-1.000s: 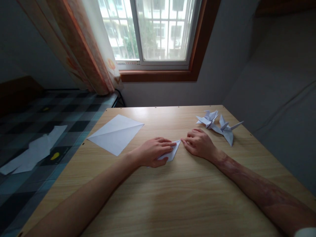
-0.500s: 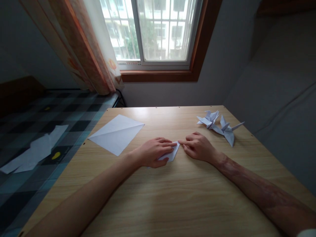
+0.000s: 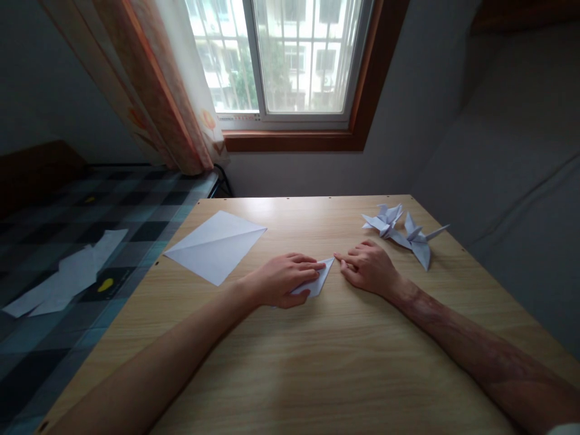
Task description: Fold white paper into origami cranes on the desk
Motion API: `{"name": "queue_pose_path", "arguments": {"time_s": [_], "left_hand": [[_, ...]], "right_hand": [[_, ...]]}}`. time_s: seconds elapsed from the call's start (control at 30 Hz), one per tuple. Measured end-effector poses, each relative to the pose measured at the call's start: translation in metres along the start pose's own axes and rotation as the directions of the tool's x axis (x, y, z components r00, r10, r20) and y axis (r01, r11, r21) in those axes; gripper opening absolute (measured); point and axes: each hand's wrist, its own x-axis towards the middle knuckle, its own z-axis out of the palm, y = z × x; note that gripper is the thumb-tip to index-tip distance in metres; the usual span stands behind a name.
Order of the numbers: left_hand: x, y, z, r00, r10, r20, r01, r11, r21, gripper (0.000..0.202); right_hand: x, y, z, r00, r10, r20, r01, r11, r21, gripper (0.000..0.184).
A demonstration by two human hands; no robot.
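Note:
Beneath the flat fingers of my left hand (image 3: 287,279) lies a small folded piece of white paper (image 3: 322,280), held down against the table. Its right end narrows to a sharp point, while my palm and fingers cover much of the left part. The thumb rests along its near edge. My right hand (image 3: 369,266) is at that point, index finger stretched out with its tip at or just past the paper's end. The other right fingers are curled in, with nothing visible in them.
A creased diamond-shaped white sheet (image 3: 217,248) lies at the table's far left. Folded paper cranes (image 3: 386,221) stand at the far right of the wooden table (image 3: 290,374). White paper pieces (image 3: 75,275) are on the checked bed (image 3: 149,196) at left. A window (image 3: 303,66) is ahead.
My right hand has slid slightly right, its index finger moving outward along the paper's pointed end and uncovering more of the tip. My left hand stays on the paper.

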Motion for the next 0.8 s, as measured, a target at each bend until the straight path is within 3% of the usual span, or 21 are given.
{"name": "queue_pose_path", "arguments": {"time_s": [0.13,0.33,0.53,0.8], "left_hand": [[-0.0006,-0.0009,0.0017,1.000,0.009,-0.021,-0.009,1.000,0.002,0.043],[-0.0008,-0.0016,0.0047,0.999,0.019,-0.049,-0.019,1.000,0.007,0.043],[-0.0006,-0.0005,0.0045,0.999,-0.001,-0.049,0.001,1.000,0.008,0.046],[-0.0002,0.0000,0.0034,0.999,-0.009,-0.037,0.009,1.000,0.002,0.047]], "right_hand": [[-0.0013,-0.0010,-0.0004,0.998,0.016,-0.055,-0.015,1.000,0.022,0.029],[-0.0019,-0.0046,0.0005,0.993,-0.116,-0.018,0.117,0.981,0.152,0.040],[-0.0016,-0.0037,0.0032,0.999,-0.023,0.026,0.018,0.982,0.185,0.035],[-0.0013,-0.0021,0.0026,1.000,-0.010,-0.027,0.016,0.977,0.213,0.023]]}}
